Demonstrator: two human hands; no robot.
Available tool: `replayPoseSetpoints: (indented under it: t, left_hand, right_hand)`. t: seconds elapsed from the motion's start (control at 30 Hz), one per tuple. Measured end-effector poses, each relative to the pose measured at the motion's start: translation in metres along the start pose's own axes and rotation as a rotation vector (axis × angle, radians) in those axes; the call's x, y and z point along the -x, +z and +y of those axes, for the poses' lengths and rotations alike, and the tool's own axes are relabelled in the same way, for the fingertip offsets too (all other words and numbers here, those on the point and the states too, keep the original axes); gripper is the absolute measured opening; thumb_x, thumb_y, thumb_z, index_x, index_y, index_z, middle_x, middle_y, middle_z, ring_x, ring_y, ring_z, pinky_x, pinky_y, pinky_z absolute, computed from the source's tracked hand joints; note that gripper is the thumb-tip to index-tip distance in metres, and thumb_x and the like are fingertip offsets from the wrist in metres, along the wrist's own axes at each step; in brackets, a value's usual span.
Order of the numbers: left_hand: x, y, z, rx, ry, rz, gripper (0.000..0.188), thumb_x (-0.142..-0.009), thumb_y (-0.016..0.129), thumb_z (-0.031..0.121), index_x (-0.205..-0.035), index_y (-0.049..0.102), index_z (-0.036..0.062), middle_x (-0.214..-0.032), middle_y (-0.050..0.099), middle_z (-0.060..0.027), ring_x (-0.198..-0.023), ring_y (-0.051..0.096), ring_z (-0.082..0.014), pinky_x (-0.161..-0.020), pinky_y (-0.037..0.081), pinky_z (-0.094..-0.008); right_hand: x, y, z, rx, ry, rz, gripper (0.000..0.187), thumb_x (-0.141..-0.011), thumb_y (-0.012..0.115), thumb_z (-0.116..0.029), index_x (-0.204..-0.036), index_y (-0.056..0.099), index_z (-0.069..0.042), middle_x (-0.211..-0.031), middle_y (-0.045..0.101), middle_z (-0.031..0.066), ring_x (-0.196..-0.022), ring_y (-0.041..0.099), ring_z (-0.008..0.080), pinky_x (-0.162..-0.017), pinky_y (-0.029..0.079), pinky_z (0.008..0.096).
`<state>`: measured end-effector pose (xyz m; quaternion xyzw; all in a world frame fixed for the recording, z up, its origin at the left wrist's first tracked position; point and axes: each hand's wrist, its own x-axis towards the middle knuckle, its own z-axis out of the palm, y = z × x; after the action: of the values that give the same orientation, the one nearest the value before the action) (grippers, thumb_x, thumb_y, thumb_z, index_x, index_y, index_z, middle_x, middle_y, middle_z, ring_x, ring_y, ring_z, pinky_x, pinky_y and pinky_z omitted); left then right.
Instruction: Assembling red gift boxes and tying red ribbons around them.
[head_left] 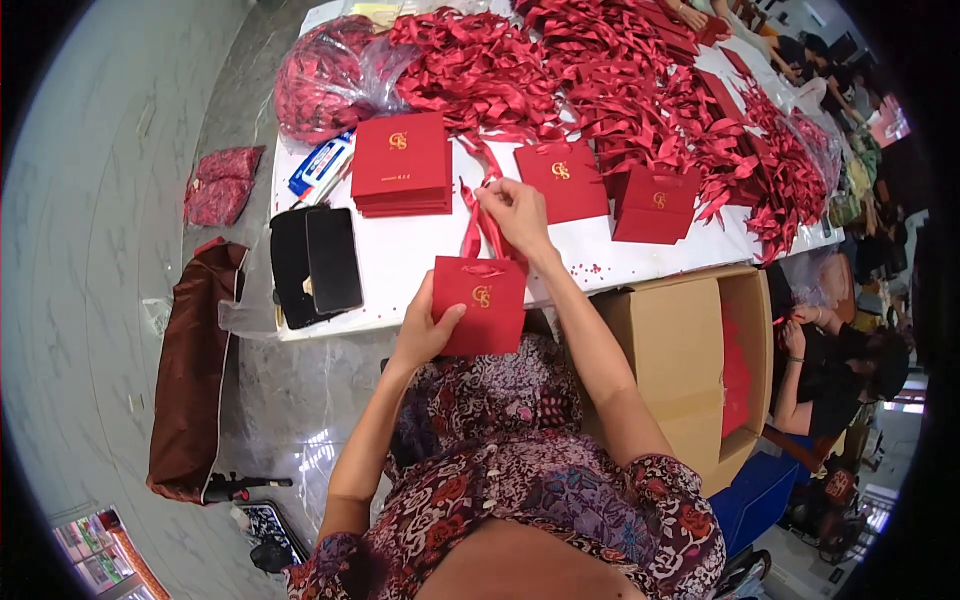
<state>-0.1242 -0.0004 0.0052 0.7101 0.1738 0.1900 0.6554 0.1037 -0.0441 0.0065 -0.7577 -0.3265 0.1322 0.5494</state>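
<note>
My left hand (424, 332) grips a small red paper gift bag (495, 325) by its left side, with the thumb on its front near a gold emblem. Just beyond the bag's top edge, my right hand (518, 215) pinches a red ribbon (472, 238). Strands of it hang down to the bag's top, where a short piece of ribbon crosses. Whether the strands pass through holes there is hard to make out. A stack of flat red bags (402, 160) lies left of my right hand, and another red bag (575, 185) lies to its right.
Heaps of red ribbons (480, 75) cover the far side of the white table (400, 265). A black phone (334, 258) and a white-and-blue packet (322, 168) lie at the left. An open cardboard box (680, 350) stands by the near edge. A co-worker (850, 370) sits at right.
</note>
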Motion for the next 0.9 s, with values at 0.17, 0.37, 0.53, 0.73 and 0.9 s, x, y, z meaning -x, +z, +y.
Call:
replayPoseSetpoints:
  t: [0.17,0.37,0.53,0.73,0.9]
  left_hand:
    - [-0.015,-0.022,0.020,0.213,-0.139,0.164,0.047,-0.090,0.064,0.002,-0.133,0.046,0.0007,-0.125,0.061,-0.0108,-0.116,0.056,-0.0180,-0.102,0.043,-0.0322]
    - [-0.098,-0.012,0.048,0.199,0.008,0.315,0.049,-0.095,0.062,0.004,-0.138,0.038,-0.0019,-0.134,0.054,-0.0153,-0.119,0.055,-0.0194,-0.102,0.045,-0.0328]
    - [-0.174,0.027,0.059,0.127,0.163,0.248,0.048,-0.093,0.064,0.005,-0.134,0.040,-0.0015,-0.123,0.058,-0.0165,-0.113,0.058,-0.0222,-0.095,0.049,-0.0341]
    - [-0.225,0.090,-0.016,-0.264,0.035,0.236,0.083,-0.087,0.071,0.031,-0.147,0.026,-0.0058,-0.140,0.046,-0.0332,-0.129,0.048,-0.0447,-0.107,0.039,-0.0462]
    - [-0.222,0.114,-0.045,-0.245,0.090,0.310,0.091,-0.078,0.078,0.020,-0.147,0.024,-0.0045,-0.136,0.043,-0.0325,-0.127,0.043,-0.0459,-0.106,0.037,-0.0488]
  right_hand:
    - [0.023,-0.020,-0.007,-0.142,-0.089,0.190,0.019,-0.093,0.064,-0.015,-0.103,0.067,0.001,-0.095,0.066,0.0150,-0.078,0.065,0.0214,-0.070,0.049,0.0348]
    - [0.078,-0.037,0.030,0.297,-0.222,0.182,0.024,-0.089,0.064,-0.011,-0.111,0.061,-0.002,-0.106,0.058,0.0172,-0.099,0.056,0.0356,-0.085,0.045,0.0433]
    - [0.085,-0.034,0.034,0.448,-0.366,0.160,0.024,-0.085,0.069,-0.017,-0.106,0.065,-0.005,-0.106,0.059,0.0154,-0.101,0.056,0.0339,-0.085,0.044,0.0436]
    - [0.087,-0.029,0.035,0.455,-0.361,0.188,0.023,-0.083,0.071,-0.017,-0.103,0.067,-0.006,-0.107,0.060,0.0139,-0.101,0.056,0.0324,-0.085,0.044,0.0433]
    - [0.085,-0.025,0.033,0.460,-0.340,0.185,0.025,-0.081,0.074,-0.016,-0.102,0.066,-0.005,-0.106,0.060,0.0137,-0.100,0.056,0.0317,-0.085,0.045,0.0428]
